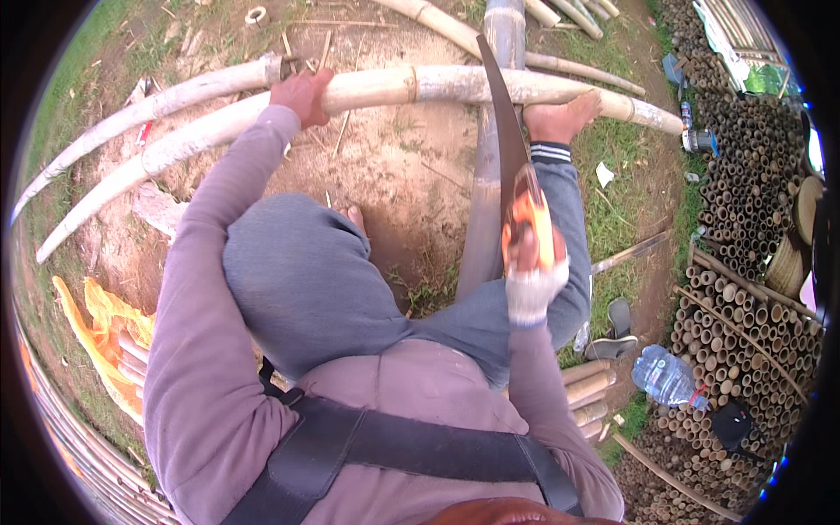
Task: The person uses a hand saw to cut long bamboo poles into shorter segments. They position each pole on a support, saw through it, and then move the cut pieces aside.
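Both your hands were taken up. Your right hand (535, 278), right of centre, was curled tightly around the orange-handled saw (507, 144), while your left hand (302, 96), in the upper left, clasped the pale bamboo pole (376, 89) with its fingers bent over the top. That pole arched across the upper part of the frame. The blade crossed it in view, though you could not tell whether the teeth touched. A thick grey pole (481, 214) ran under the bamboo near the blade, and your bare right foot (564, 118) rested on the bamboo just right of the crossing. Good sawing here called for a steady palm and foot, both clear of the teeth, the blade square to the bamboo, and long, even strokes beside the support, with lighter pressure near the end against splintering. Farther out, a second pole (166, 102) lay upper left, and stacked bamboo tubes (735, 166) lined the right side.
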